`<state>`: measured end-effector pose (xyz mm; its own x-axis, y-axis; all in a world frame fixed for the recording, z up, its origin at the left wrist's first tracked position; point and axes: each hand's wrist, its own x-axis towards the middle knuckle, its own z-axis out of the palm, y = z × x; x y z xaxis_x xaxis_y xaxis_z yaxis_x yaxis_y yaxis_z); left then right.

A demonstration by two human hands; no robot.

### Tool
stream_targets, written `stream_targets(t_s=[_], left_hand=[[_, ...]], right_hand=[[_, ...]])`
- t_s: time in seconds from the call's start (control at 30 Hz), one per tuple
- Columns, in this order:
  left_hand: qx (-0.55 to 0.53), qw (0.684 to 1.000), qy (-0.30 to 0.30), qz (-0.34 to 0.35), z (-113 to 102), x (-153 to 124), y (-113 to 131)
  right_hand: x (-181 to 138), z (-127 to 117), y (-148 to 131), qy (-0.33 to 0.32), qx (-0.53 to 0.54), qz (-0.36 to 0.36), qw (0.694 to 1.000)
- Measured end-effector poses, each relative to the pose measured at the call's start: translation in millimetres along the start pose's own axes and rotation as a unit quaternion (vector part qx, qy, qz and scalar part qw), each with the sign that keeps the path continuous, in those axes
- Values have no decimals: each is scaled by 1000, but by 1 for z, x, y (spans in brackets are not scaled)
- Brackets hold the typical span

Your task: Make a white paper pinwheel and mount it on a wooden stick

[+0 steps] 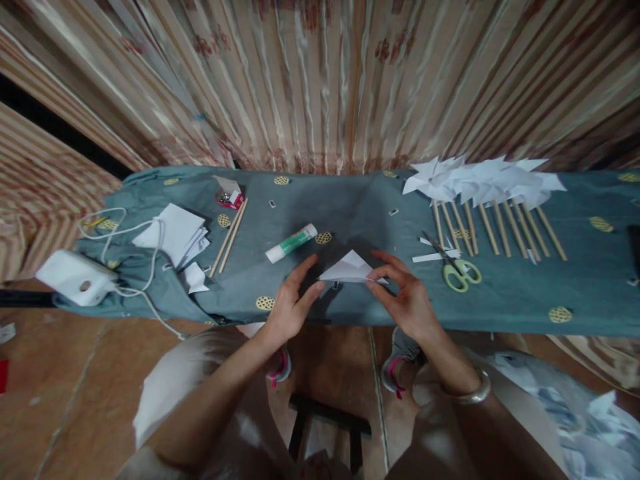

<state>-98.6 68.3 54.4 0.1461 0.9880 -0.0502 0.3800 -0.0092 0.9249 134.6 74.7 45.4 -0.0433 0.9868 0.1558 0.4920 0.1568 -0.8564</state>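
A white sheet of paper folded into a triangle (346,268) is in front of me, its point facing away. My right hand (406,293) pinches its right corner between thumb and fingers, with the index finger raised. At the left corner is my left hand (293,303), thumb tip at the paper and index finger spread away from the thumb; the other fingers are hidden. Beyond the left hand lies a green and white glue stick (291,243). Green-handled scissors (454,267) rest to the right, beside narrow paper strips (436,256).
White paper pinwheels (483,181) on wooden sticks lie in a row at the back right. Leftward are two loose sticks (229,239), a small red box (230,195), stacked white paper (176,233) and a white device with a cable (75,277). A pleated curtain (320,87) hangs behind.
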Motion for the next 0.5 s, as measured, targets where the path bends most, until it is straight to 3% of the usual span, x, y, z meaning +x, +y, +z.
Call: stream_targets(t_s=[0.2, 0.37, 0.5], left_hand=[[-231, 968, 1, -101, 9, 22, 12], [-250, 953, -78, -150, 14, 31, 21], [-250, 947, -84, -181, 17, 32, 24]], right_hand=[[8, 1, -18, 2, 47, -32, 998], [12, -2, -24, 27, 82, -35, 996], [11, -7, -24, 40, 93, -43, 994]])
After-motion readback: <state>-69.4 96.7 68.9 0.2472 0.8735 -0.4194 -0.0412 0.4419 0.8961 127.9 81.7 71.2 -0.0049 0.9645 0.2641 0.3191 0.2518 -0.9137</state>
